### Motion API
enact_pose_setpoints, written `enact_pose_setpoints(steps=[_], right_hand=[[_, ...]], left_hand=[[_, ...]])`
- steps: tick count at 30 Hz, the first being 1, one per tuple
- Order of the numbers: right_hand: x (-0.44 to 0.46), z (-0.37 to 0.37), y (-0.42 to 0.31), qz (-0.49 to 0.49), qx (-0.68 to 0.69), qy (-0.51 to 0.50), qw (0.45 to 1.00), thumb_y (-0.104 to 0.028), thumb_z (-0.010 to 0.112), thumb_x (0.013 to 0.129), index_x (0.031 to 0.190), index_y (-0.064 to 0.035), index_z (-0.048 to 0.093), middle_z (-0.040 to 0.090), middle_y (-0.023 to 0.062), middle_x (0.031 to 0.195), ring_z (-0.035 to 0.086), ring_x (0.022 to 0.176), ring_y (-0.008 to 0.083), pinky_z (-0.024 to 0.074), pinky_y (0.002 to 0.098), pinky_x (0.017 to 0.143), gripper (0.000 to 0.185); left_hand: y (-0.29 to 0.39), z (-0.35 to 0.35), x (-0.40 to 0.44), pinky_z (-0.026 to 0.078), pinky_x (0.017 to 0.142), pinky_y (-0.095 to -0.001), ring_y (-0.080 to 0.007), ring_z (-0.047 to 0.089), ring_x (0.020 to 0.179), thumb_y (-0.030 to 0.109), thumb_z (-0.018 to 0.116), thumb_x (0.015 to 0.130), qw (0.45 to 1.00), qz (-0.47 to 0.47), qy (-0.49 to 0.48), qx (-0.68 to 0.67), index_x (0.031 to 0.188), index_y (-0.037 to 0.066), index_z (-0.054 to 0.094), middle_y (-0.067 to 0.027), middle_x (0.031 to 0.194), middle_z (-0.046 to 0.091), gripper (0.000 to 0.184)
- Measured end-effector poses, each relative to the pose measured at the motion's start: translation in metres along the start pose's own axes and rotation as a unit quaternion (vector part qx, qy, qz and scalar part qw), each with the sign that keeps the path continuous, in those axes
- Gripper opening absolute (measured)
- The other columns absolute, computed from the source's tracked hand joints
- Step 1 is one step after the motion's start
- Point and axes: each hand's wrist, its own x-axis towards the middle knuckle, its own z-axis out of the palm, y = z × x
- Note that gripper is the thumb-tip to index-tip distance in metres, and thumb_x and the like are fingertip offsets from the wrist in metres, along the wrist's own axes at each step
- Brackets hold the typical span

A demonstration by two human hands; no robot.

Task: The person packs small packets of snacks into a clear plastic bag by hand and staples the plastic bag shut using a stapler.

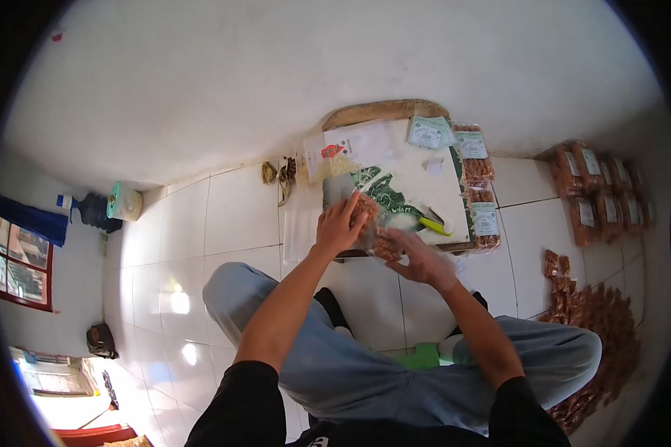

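A clear plastic bag with reddish-brown food pieces (365, 219) lies at the near edge of the low table. My left hand (341, 223) rests on its left side, fingers closed on the plastic. At its right end is my right hand (417, 257), slightly blurred, with thumb and fingers apart beside the brown pieces. Right of the bag, a yellow-green cutter (435, 226) lies on the white and green table cover (395, 195). Green and white labels (429, 132) are stacked at the table's far right.
Filled, labelled bags (473, 153) line the table's right edge. More packed bags (589, 194) stand by the right wall, above a large pile of small brown packets (600, 335). A lidded tub (124, 201) and a water bottle (97, 211) are at the far left.
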Motion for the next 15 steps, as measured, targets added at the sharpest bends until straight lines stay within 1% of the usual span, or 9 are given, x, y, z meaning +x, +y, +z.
enact_pose_setpoints(steps=[3, 5, 6, 8, 9, 11, 12, 14, 15], right_hand=[[0.007, -0.005, -0.001, -0.017, -0.011, 0.02, 1.0, -0.005, 0.073, 0.08, 0.139, -0.0069, 0.04, 0.053, 0.0147, 0.132, 0.053, 0.123, 0.0297, 0.0474, 0.0374, 0.097, 0.067], [0.017, 0.004, -0.013, 0.14, 0.097, 0.012, 0.985, -0.002, 0.073, 0.079, 0.136, -0.0048, 0.042, 0.053, 0.0154, 0.132, 0.055, 0.12, 0.033, 0.048, 0.0376, 0.096, 0.065], [0.019, 0.011, -0.013, 0.138, 0.098, 0.01, 0.986, -0.002, 0.073, 0.079, 0.136, -0.0048, 0.042, 0.053, 0.0154, 0.132, 0.055, 0.12, 0.033, 0.048, 0.0376, 0.096, 0.065], [0.02, 0.027, -0.007, 0.19, 0.197, 0.041, 0.961, -0.001, 0.074, 0.077, 0.139, -0.0058, 0.04, 0.051, 0.0162, 0.134, 0.053, 0.12, 0.0343, 0.0467, 0.0379, 0.098, 0.071], [0.021, 0.027, -0.007, 0.189, 0.195, 0.04, 0.962, -0.001, 0.074, 0.077, 0.139, -0.0058, 0.04, 0.051, 0.0162, 0.134, 0.053, 0.12, 0.0343, 0.0467, 0.0379, 0.098, 0.071], [0.022, 0.026, -0.007, 0.191, 0.078, 0.012, 0.978, -0.003, 0.077, 0.075, 0.144, -0.0081, 0.036, 0.049, 0.0165, 0.136, 0.051, 0.123, 0.0335, 0.0445, 0.0385, 0.101, 0.08], [0.024, 0.024, -0.002, 0.192, 0.077, 0.011, 0.978, -0.003, 0.077, 0.075, 0.144, -0.0081, 0.036, 0.049, 0.0165, 0.136, 0.051, 0.123, 0.0335, 0.0445, 0.0385, 0.101, 0.08], [0.026, 0.021, 0.009, 0.115, 0.058, -0.032, 0.991, -0.004, 0.078, 0.073, 0.146, -0.0097, 0.034, 0.049, 0.0165, 0.136, 0.049, 0.125, 0.0336, 0.0425, 0.0394, 0.103, 0.085], [0.026, 0.017, 0.013, 0.113, 0.058, -0.033, 0.991, -0.004, 0.078, 0.073, 0.146, -0.0097, 0.034, 0.049, 0.0165, 0.136, 0.049, 0.125, 0.0336, 0.0425, 0.0394, 0.103, 0.085]], left_hand=[[0.009, 0.007, 0.007, 0.025, 0.111, -0.0494, -0.0358, 0.035, 0.136, 0.067, 0.046, 0.089, 0.999, 0.002, 0.026, 0.046, 0.152, 0.023, 0.027, -0.0197, 0.145, 0.039, 0.079], [0.012, 0.003, 0.003, 0.032, 0.108, -0.048, -0.0376, 0.043, 0.13, 0.061, 0.052, 0.089, 0.987, 0.021, 0.088, 0.13, 0.152, 0.02, 0.026, -0.0189, 0.138, 0.045, 0.079], [0.012, 0.003, 0.003, 0.032, 0.108, -0.048, -0.0376, 0.043, 0.13, 0.061, 0.052, 0.089, 0.987, 0.018, 0.09, 0.13, 0.152, 0.02, 0.026, -0.0189, 0.138, 0.045, 0.079], [0.012, 0.006, 0.001, 0.03, 0.108, -0.0495, -0.0374, 0.041, 0.131, 0.065, 0.051, 0.088, 0.991, 0.006, 0.083, 0.109, 0.152, 0.02, 0.024, -0.0196, 0.139, 0.044, 0.083], [0.014, 0.004, 0.003, 0.03, 0.108, -0.0495, -0.0374, 0.041, 0.131, 0.065, 0.051, 0.088, 0.991, 0.006, 0.084, 0.107, 0.152, 0.02, 0.024, -0.0196, 0.139, 0.044, 0.083], [0.016, 0.002, 0.004, 0.028, 0.11, -0.0507, -0.037, 0.038, 0.134, 0.069, 0.05, 0.086, 0.993, -0.015, 0.046, 0.111, 0.153, 0.021, 0.021, -0.0197, 0.142, 0.041, 0.088], [0.018, 0.001, 0.006, 0.028, 0.11, -0.0507, -0.037, 0.038, 0.134, 0.069, 0.05, 0.086, 0.993, -0.015, 0.047, 0.11, 0.153, 0.021, 0.021, -0.0197, 0.142, 0.041, 0.088], [0.021, -0.003, 0.008, 0.027, 0.111, -0.0511, -0.0373, 0.035, 0.136, 0.071, 0.051, 0.084, 0.993, -0.037, 0.039, 0.102, 0.153, 0.024, 0.021, -0.021, 0.144, 0.039, 0.089], [0.021, -0.003, 0.009, 0.027, 0.111, -0.0511, -0.0373, 0.035, 0.136, 0.071, 0.051, 0.084, 0.993, -0.038, 0.04, 0.102, 0.153, 0.024, 0.021, -0.021, 0.144, 0.039, 0.089]])
